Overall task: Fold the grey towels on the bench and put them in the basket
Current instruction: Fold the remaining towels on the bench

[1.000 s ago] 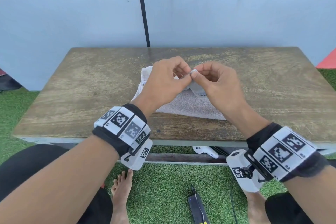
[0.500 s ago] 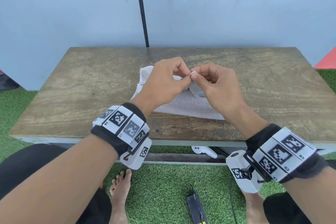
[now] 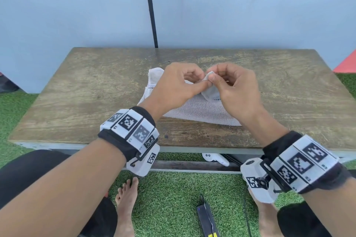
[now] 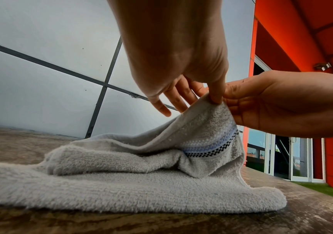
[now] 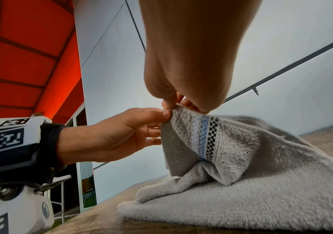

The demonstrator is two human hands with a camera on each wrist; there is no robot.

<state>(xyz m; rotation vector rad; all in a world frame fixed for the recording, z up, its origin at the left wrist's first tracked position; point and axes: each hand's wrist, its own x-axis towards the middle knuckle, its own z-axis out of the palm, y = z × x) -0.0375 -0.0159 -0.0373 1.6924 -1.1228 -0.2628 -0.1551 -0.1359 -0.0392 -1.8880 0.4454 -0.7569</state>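
A grey towel (image 3: 198, 110) with a blue and checked stripe (image 4: 207, 147) lies crumpled on the wooden bench (image 3: 86, 92), near its middle. One corner of the grey towel (image 5: 231, 158) is lifted off the bench top. My left hand (image 3: 179, 84) and my right hand (image 3: 233, 84) meet above it and both pinch that raised corner between thumb and forefinger. In the left wrist view my left thumb (image 4: 215, 96) presses the hem while the other fingers hang spread. The rest of the towel (image 4: 121, 186) stays on the wood. No basket shows in any view.
A pale panelled wall (image 3: 77, 15) stands behind the bench. Green artificial grass (image 3: 173, 198) lies below, with bare feet (image 3: 127, 198), a dark flat device (image 3: 207, 219) and a white controller (image 3: 215, 158) under the bench. An orange wall (image 4: 301, 39) rises to the right.
Both hands stay together on the raised towel corner; they have shifted slightly, and the corner now stands a little higher between the fingertips.
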